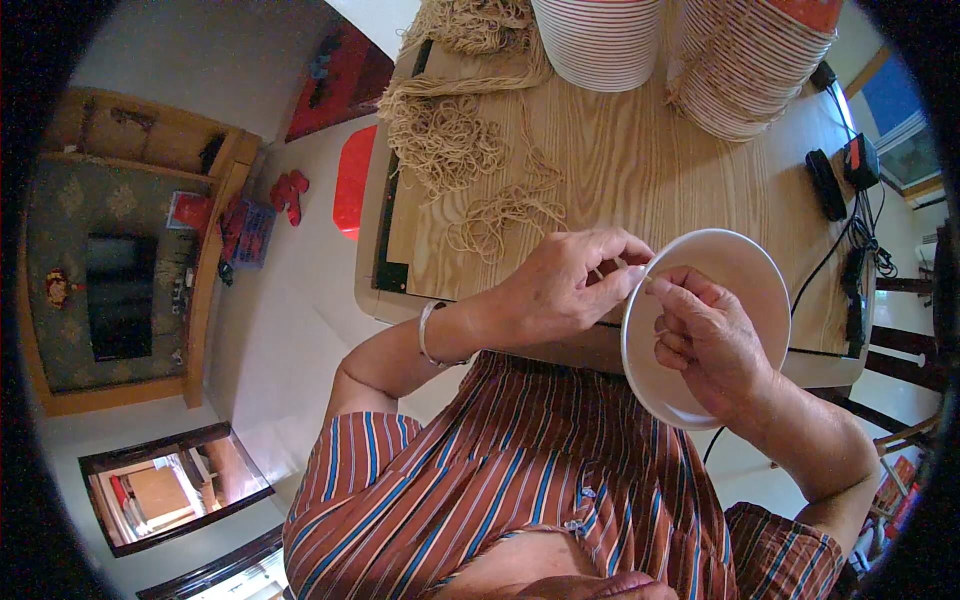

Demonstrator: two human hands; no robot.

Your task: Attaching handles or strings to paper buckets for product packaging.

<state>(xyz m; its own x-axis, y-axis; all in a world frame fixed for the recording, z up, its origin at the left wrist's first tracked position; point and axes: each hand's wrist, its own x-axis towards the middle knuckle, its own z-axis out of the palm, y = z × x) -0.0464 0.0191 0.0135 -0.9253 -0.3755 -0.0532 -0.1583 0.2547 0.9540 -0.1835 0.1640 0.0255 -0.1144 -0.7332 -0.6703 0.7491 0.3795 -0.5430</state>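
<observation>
Pale, narrow bangle (424, 337) sits just behind the left hand (575, 285). Garment (480, 465) is brown-red, short-sleeved, striped blue and white.

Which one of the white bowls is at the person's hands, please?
The single bowl, with the left hand and right hand at its rim; the others stand nested in two stacks.

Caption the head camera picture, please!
Left hand and right hand close together at a tilted white bowl, tan string and stacked bowls beyond.
</observation>
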